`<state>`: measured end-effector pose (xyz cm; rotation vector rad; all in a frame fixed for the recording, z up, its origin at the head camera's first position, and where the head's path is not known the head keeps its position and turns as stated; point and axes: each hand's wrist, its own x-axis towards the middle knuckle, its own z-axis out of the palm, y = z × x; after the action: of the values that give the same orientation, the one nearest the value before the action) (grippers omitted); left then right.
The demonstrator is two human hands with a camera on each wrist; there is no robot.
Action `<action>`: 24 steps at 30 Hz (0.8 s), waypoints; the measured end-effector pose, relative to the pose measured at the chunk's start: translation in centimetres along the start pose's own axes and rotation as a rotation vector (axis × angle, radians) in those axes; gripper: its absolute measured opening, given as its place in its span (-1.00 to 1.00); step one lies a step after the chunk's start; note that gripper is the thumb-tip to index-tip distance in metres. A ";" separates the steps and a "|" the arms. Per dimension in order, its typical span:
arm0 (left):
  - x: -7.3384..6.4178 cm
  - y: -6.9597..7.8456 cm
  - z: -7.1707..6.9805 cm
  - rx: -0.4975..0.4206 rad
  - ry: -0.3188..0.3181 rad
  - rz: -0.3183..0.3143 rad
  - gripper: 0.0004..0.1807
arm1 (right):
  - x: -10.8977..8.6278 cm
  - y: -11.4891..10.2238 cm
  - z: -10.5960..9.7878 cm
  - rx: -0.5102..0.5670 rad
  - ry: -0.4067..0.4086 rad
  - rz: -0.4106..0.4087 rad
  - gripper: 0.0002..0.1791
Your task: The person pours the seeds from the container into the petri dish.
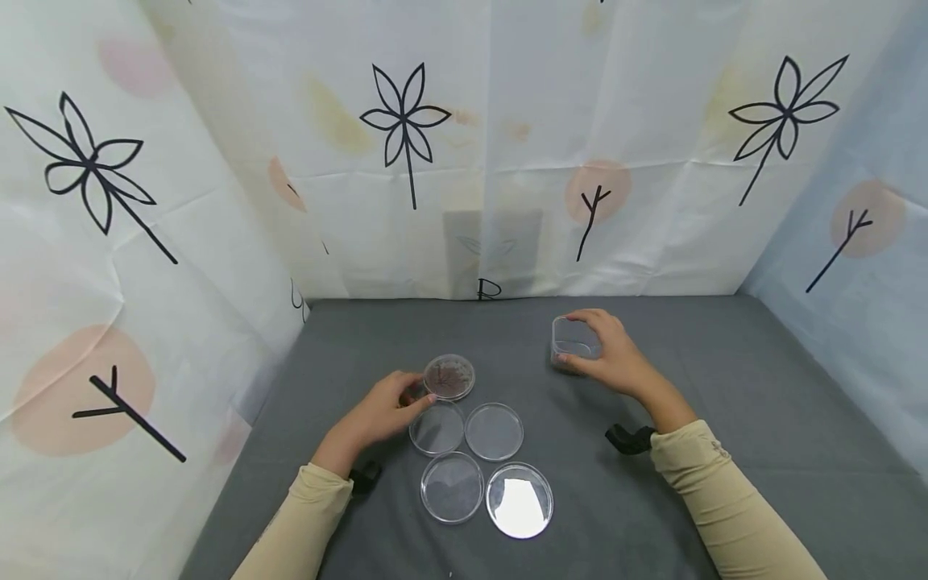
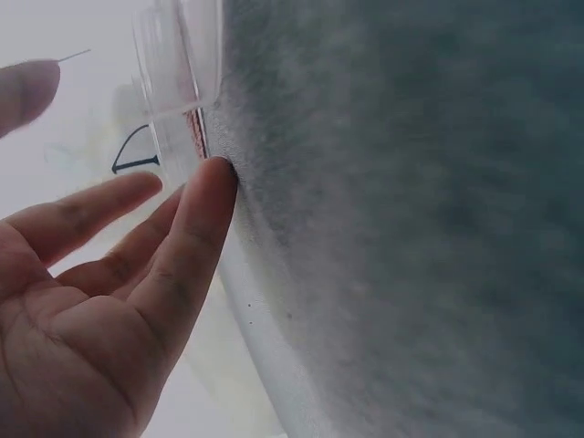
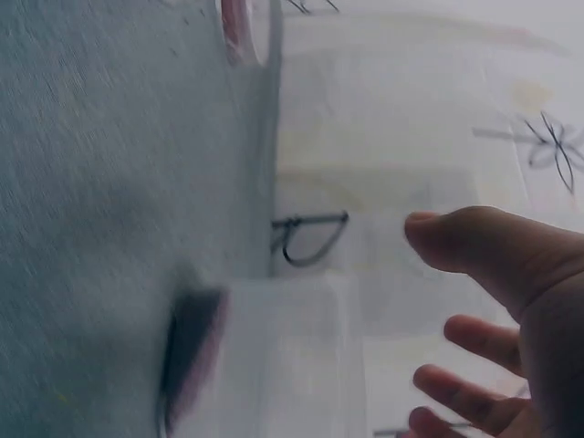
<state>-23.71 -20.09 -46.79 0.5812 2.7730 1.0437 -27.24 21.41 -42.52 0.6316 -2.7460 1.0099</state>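
My left hand (image 1: pixel 380 411) is at the left side of a clear round dish (image 1: pixel 449 377) with reddish-brown contents. In the left wrist view its straight fingertips (image 2: pixel 212 182) are right at the dish's lower edge, and the thumb stands apart. My right hand (image 1: pixel 616 356) is by a clear square container (image 1: pixel 575 338) farther back on the right. Seen from the right wrist, thumb and fingers are spread beside the container (image 3: pixel 292 365), with a gap to its wall. A dark reddish layer shows low in the container there.
Near the left hand, clear round dishes (image 1: pixel 495 432) (image 1: pixel 437 428) lie side by side, and two more (image 1: pixel 453 487) (image 1: pixel 519 499) are closer to me. All rest on a grey cloth-covered table (image 1: pixel 623 515). Patterned white curtains (image 1: pixel 522 97) enclose the back and sides.
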 end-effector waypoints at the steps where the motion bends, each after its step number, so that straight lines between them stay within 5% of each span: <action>1: -0.3 0.0 0.0 0.001 -0.005 0.004 -0.40 | 0.0 0.3 -0.2 0.000 -0.007 0.015 -0.20; 7: -1.5 0.0 0.2 0.016 -0.020 0.034 -0.34 | -0.1 1.7 -1.4 0.010 -0.093 0.119 -0.03; 15: -2.3 -0.2 0.0 -0.016 -0.058 0.066 0.02 | 0.2 3.6 -1.3 0.159 -0.165 0.196 0.14; 24: -2.2 -0.3 0.1 -0.084 -0.109 0.093 0.00 | 0.1 4.8 -0.5 0.251 -0.188 0.210 0.14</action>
<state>-21.71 -21.13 -47.09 0.7379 2.6170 1.1062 -29.44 25.00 -44.90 0.5003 -2.9212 1.4275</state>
